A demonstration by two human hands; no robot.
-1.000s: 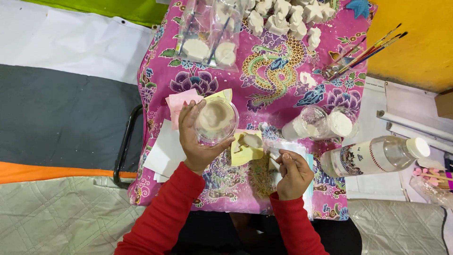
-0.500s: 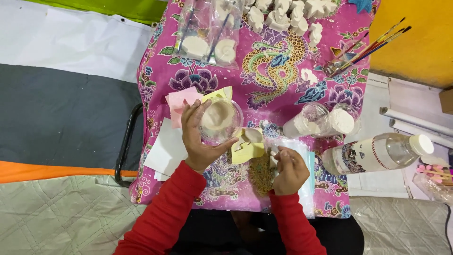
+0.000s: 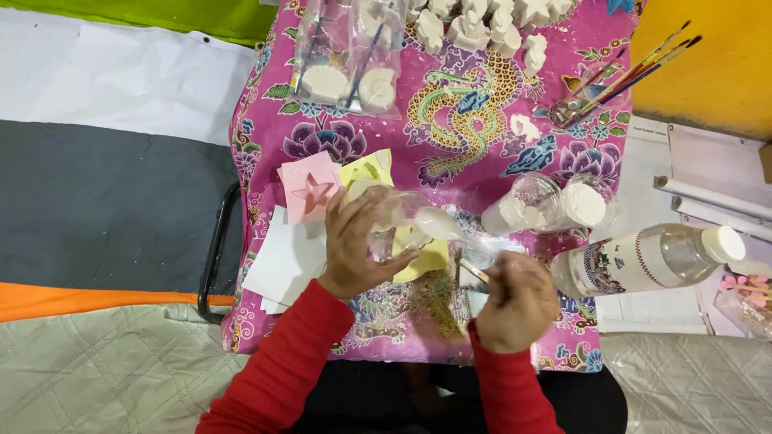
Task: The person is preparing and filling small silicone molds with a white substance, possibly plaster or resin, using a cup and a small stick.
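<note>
While the left hand (image 3: pixel 354 249) is gripping a clear plastic cup (image 3: pixel 400 219) and tipping it toward the right, a thick white liquid (image 3: pixel 438 223), plaster by the look of it, is running out of the cup's lip down toward a yellow flat mould (image 3: pixel 425 255) lying on the pink floral cloth with a dragon print (image 3: pixel 450 104). The right hand (image 3: pixel 519 301) is closed around a thin stick (image 3: pixel 473 270), its tip pointing at the pour; whether it is touching the stream is too blurred to tell. Judging from this, the pouring is under way rather than finished: liquid is visibly streaming from the cup, and how full the yellow mould is cannot be made out.

Just left of the cup, a pink square mould with a star-shaped hollow (image 3: pixel 311 191) is lying on white paper sheets (image 3: pixel 285 261); whether its hollow is filled cannot be told. Right of the pour, two clear round tubs holding white powder (image 3: pixel 555 205) are standing side by side, open. Farther right, a clear plastic bottle with a white cap (image 3: pixel 647 257) is lying on its side, seemingly part full of clear liquid. At the far edge, clear plastic bags with round white castings and brushes inside (image 3: pixel 350 56) are resting near a cluster of small white cast figures (image 3: pixel 482 20), so some pieces appear already cast. At the far right, a clear jar (image 3: pixel 575 100) is holding several paintbrushes (image 3: pixel 635 68).
</note>
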